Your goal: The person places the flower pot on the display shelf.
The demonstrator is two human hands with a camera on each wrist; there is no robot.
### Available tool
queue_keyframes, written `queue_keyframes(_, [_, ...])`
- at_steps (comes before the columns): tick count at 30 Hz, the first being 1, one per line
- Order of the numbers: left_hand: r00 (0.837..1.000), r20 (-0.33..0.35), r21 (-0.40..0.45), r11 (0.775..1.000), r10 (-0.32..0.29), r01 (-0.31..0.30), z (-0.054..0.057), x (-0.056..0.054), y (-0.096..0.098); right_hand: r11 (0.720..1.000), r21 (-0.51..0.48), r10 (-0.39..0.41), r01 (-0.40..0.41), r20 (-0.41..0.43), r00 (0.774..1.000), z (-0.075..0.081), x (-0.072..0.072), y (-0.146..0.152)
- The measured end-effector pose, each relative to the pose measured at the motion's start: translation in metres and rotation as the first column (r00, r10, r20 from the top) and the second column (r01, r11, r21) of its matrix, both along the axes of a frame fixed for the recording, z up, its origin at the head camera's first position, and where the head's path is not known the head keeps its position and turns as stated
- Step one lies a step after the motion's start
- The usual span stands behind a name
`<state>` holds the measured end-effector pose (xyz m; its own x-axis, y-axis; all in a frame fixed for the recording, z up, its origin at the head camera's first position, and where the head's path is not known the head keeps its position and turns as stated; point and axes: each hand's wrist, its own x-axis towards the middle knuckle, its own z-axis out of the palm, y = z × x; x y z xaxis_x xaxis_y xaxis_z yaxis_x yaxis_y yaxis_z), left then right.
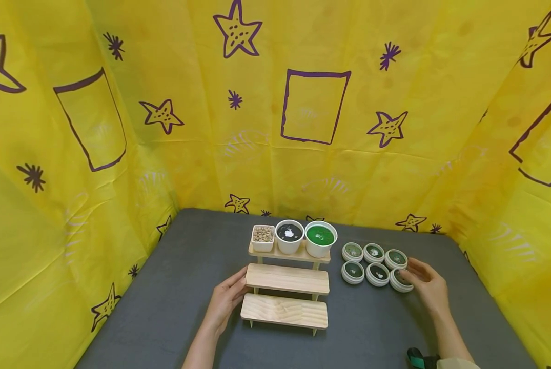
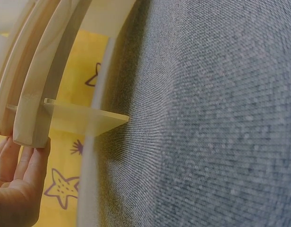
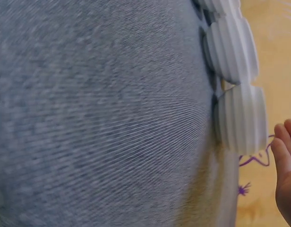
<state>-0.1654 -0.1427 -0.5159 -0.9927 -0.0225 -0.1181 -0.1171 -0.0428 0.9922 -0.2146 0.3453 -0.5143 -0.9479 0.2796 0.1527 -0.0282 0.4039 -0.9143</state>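
Observation:
My left hand (image 1: 226, 302) is at the left end of a three-tier wooden stand (image 1: 287, 279), its fingertips touching the end of a board (image 2: 34, 94) in the left wrist view. On the top tier stand a square white pot of tan chips (image 1: 263, 238), a white cup with dark content (image 1: 289, 237) and a wider white cup with green content (image 1: 321, 239). My right hand (image 1: 428, 288) is beside the front right small ribbed pot (image 1: 401, 282). In the right wrist view, its extended fingers are close to that white pot (image 3: 242, 118), with a slight gap visible.
Several other small ribbed pots with greenish or dark content, including one at the front left (image 1: 352, 272), stand in two rows right of the stand. Yellow cloth (image 1: 257, 169) with purple drawings encloses the grey table (image 1: 164, 287). A dark strap (image 1: 422, 359) circles the right wrist.

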Motion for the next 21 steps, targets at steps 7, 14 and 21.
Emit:
queue_keyframes(7, [1.000,0.000,0.003,1.000,0.007,-0.007,-0.001,0.000,0.000,0.998,-0.012,-0.064,0.065,0.077,0.995,-0.006,0.004,0.004])
queue_keyframes(14, [1.000,-0.008,0.005,1.000,0.015,-0.015,-0.001,0.001,0.000,0.998,-0.012,-0.058,0.061,0.140,0.988,-0.016,0.002,0.011])
queue_keyframes(21, [1.000,-0.011,0.009,1.000,0.010,-0.010,0.000,0.001,0.000,0.997,-0.067,-0.017,0.029,0.175,0.984,-0.022,0.003,0.013])
